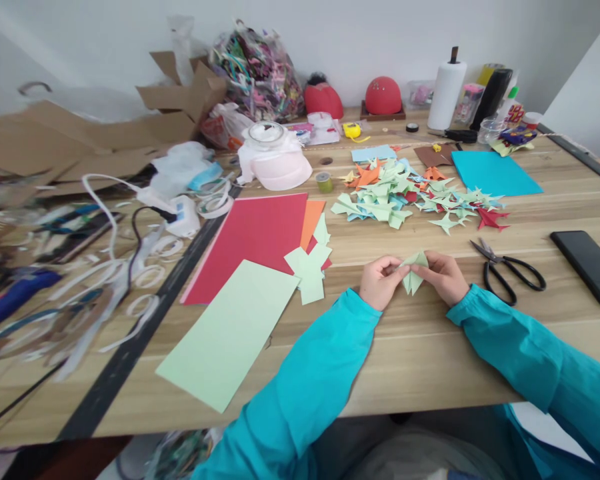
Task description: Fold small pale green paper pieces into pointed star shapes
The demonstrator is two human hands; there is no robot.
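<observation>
Between my two hands is a small piece of pale green folded paper (414, 273), held just above the wooden table. My left hand (380, 281) pinches its left side between thumb and fingers. On the other side my right hand (445, 277) grips it the same way, thumb tips close together. Black-handled scissors (513, 268) lie with blades parted to the right of my right hand. Left of my hands rest several cut pale green paper pieces (311, 272), partly stacked. Beyond my hands spreads a pile of folded paper shapes (387, 193), mostly pale green, with some orange, red and blue.
A large pale green sheet (230, 333) overlaps red paper (255, 230) at left. A black phone (587, 267) lies at far right, blue paper (497, 173) behind. Cables and strips clutter the left, beside a cardboard box (100, 137). A white roll (447, 95) stands at the back.
</observation>
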